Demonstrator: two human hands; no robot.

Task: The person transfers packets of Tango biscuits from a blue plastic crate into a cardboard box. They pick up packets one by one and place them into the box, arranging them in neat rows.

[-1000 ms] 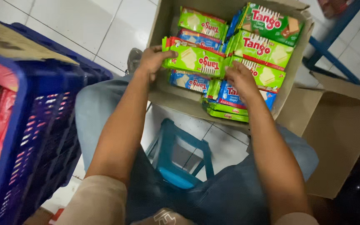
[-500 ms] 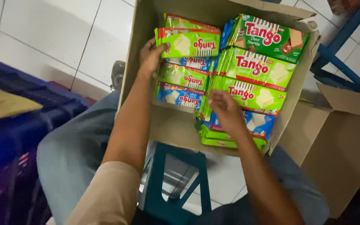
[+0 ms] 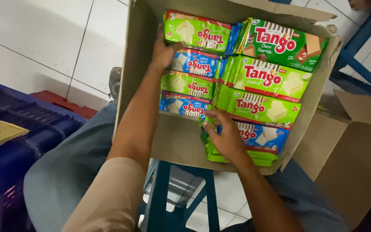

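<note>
Two hands work inside the cardboard box, packing wafer packets: the left hand presses flat on the far-left stack of packets, the right hand grips the near green packets. Judging by the bare near-left corner, squaring these rows comes next

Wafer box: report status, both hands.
Left hand on left packet column. Right hand on bottom packets. Cardboard box nearly full.
</note>
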